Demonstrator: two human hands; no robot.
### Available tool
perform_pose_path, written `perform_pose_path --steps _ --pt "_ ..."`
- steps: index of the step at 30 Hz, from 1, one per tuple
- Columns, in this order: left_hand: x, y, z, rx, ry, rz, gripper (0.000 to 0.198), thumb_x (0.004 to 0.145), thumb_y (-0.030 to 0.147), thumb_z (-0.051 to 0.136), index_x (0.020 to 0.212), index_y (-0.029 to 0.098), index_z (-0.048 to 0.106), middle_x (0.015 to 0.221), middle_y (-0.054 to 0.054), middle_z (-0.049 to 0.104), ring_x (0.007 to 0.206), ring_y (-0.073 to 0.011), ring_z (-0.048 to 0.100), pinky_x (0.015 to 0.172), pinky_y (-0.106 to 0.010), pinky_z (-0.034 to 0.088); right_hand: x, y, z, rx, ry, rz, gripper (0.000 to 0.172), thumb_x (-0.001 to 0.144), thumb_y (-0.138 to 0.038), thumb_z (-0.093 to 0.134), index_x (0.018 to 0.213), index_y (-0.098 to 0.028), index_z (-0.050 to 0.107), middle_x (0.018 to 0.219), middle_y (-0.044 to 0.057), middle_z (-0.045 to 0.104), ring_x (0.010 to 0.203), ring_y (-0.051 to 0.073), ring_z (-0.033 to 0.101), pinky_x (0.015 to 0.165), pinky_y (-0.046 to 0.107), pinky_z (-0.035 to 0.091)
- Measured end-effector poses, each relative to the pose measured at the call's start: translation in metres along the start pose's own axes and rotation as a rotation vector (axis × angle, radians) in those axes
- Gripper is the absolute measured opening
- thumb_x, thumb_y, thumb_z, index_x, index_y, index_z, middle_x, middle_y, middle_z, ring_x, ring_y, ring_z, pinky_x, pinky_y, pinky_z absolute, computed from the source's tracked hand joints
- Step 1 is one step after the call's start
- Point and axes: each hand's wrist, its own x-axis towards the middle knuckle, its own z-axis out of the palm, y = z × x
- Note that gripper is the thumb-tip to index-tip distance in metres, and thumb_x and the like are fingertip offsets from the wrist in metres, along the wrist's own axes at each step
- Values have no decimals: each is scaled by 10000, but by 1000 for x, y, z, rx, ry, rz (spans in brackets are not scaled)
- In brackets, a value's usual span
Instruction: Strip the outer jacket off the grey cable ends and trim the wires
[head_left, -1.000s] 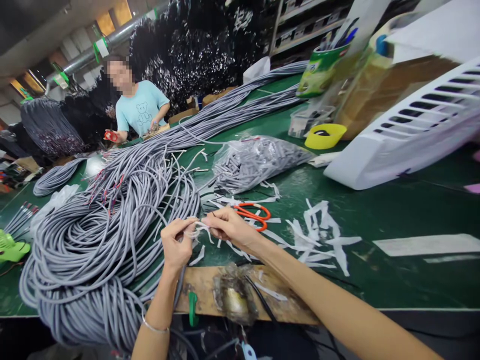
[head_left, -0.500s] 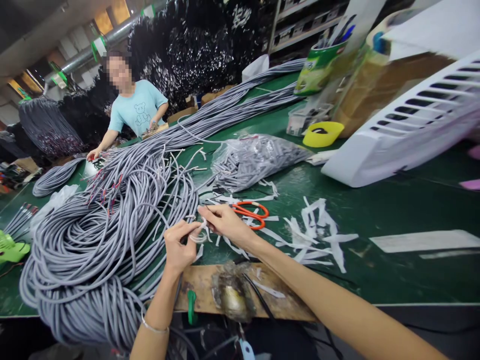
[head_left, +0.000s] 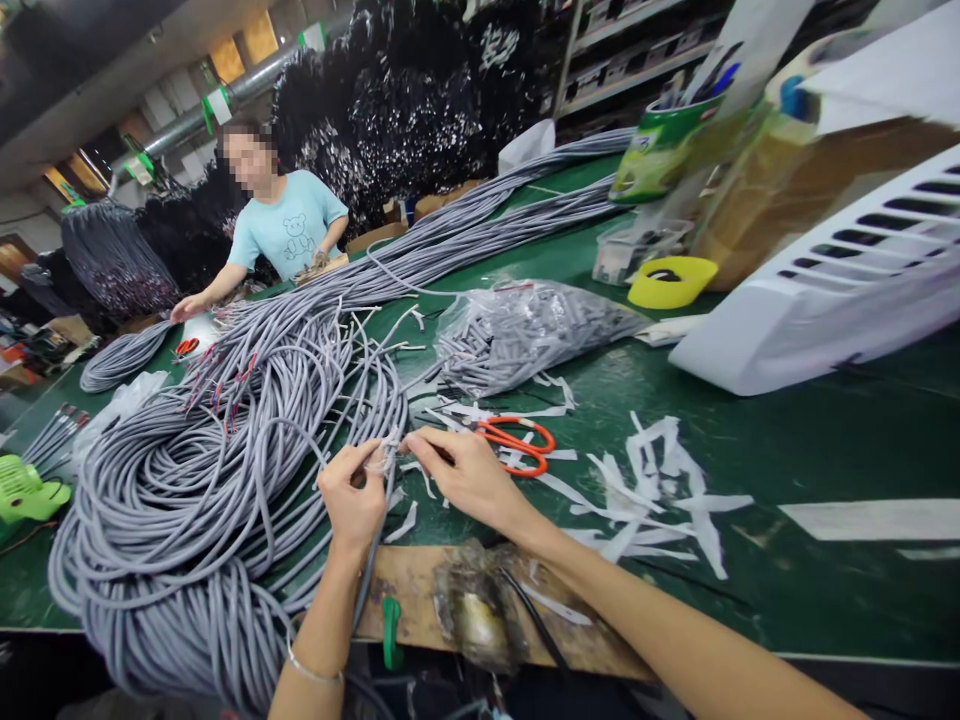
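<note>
My left hand [head_left: 354,498] pinches the frayed white end of a grey cable [head_left: 386,455] between thumb and fingers. Just to its right, my right hand [head_left: 469,475] is closed at the fingertips beside the same white strands; what it pinches is too small to make out. A large coil of grey cables [head_left: 202,480] lies left of my hands. Orange-handled scissors [head_left: 517,443] rest behind my right hand, among white strips [head_left: 652,490].
A wooden board [head_left: 405,580] with a metal lump [head_left: 480,615] sits at the near edge. Beyond are a bag of grey pieces [head_left: 532,330], a yellow ring [head_left: 671,283], a green can [head_left: 652,150] and a white slatted casing [head_left: 817,300]. A person in light blue [head_left: 289,225] stands across the table.
My hands have drawn slightly apart around the white strands, and my right fingertips have come off the left's. The view has shifted a little. The person's arm across the table has moved off the red-handled item.
</note>
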Motion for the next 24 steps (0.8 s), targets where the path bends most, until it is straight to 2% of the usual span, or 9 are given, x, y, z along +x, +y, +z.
perform_pose_path --steps 10,15,24 --pt "0 3 2 -10 -30 21 170 809 230 538 823 156 690 641 -19 626 543 -99 510 499 -200 383 -1 -4 1 -49 -10 -39 351 839 -315 352 533 -172 450 453 -36 371 420 80 309 443 212 237" --pt "0 3 2 7 -17 30 172 808 236 544 827 157 696 593 -8 596 500 -92 463 464 -205 346 -2 -4 -2 -62 61 -6 362 841 -330 359 541 -166 477 457 -30 396 419 79 328 444 213 245" --pt "1 5 0 76 -3 85 172 811 223 538 841 149 690 611 -15 616 496 -94 475 461 -210 353 -3 -5 -1 -86 43 -32 372 844 -319 360 523 -173 480 442 -22 438 404 83 334 438 225 247"
